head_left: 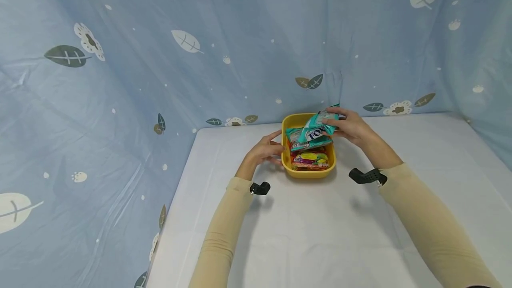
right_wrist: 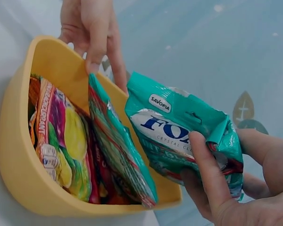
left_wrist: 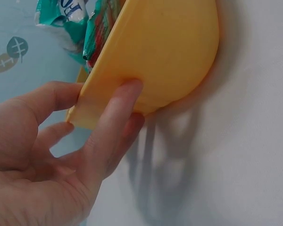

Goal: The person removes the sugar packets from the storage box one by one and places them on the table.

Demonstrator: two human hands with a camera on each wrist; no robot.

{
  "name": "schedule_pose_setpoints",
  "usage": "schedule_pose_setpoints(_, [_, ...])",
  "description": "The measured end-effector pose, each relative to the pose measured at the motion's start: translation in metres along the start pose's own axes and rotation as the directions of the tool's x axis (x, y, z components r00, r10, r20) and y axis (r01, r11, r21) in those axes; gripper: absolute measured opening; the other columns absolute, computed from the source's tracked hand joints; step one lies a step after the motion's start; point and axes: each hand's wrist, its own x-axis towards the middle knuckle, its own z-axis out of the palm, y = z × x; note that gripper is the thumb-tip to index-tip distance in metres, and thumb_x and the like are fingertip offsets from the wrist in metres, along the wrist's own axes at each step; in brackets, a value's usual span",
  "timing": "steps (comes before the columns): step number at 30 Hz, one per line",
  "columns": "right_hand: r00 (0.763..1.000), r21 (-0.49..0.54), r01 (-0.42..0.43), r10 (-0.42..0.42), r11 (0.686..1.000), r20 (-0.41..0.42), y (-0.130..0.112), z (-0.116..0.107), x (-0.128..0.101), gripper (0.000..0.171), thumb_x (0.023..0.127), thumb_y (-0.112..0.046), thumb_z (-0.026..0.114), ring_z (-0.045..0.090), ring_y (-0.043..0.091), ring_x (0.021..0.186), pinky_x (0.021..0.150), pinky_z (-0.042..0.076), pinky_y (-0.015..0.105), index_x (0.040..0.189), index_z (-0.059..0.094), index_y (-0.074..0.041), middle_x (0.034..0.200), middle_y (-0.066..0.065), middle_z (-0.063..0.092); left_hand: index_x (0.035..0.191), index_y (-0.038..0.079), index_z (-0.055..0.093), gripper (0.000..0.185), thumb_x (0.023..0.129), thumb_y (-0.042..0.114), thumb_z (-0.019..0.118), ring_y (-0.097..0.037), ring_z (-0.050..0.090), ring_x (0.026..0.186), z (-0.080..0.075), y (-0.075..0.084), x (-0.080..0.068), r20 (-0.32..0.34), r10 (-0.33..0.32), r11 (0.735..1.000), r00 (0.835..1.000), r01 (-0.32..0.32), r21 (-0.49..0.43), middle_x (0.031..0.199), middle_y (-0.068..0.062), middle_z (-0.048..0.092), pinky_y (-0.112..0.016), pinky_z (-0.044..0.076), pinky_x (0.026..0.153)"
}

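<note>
A yellow plastic bin stands on the white table. At its left wall is my left hand, one fingertip at the rim and other fingers against the outside, as the left wrist view shows. My right hand grips a teal bag of Fox's candy between thumb and fingers, tilted above the bin's far right part. Inside the bin, another teal bag leans upright. Beside it are colourful red and yellow candy packs, partly overlapping one another.
The white table extends around the bin. Close behind it hangs a blue curtain printed with leaves and flowers, and the same cloth closes off the left side. Black mounts sit at both wrists.
</note>
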Motion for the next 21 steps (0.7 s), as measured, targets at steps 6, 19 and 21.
schedule_pose_setpoints(6, [1.000,-0.049,0.021,-0.022,0.999,-0.014,0.004,-0.007,0.001,0.071,0.094,-0.027,0.066,0.066,0.008,0.088,0.091,0.061,0.031,0.155,0.031,-0.017,0.134,0.015,0.039,0.155,0.034,0.028,0.079,0.091,0.004,0.063,-0.028,0.070,0.098,0.000,0.000,-0.001,-0.005,-0.002,1.000,1.000,0.002,0.005,0.133,-0.021,0.057,-0.041,0.065,0.068])
schedule_pose_setpoints(19, [1.000,-0.042,0.023,-0.023,0.999,-0.005,0.006,-0.017,-0.005,0.070,0.095,-0.023,0.066,0.069,0.010,0.086,0.088,0.063,0.032,0.155,0.030,-0.018,0.131,0.013,0.041,0.155,0.035,0.027,0.078,0.092,0.005,0.062,-0.032,0.069,0.104,0.001,0.002,-0.003,-0.008,-0.005,1.000,1.000,0.005,0.020,0.135,-0.022,0.056,-0.041,0.065,0.072])
schedule_pose_setpoints(21, [1.000,-0.044,0.024,-0.024,0.999,-0.004,0.006,-0.019,-0.006,0.071,0.094,-0.023,0.066,0.069,0.010,0.086,0.089,0.062,0.032,0.155,0.030,-0.018,0.131,0.013,0.041,0.155,0.035,0.027,0.079,0.092,0.005,0.063,-0.031,0.069,0.102,0.001,0.002,-0.003,-0.012,-0.006,1.000,1.000,0.007,0.021,0.136,-0.022,0.055,-0.040,0.066,0.070])
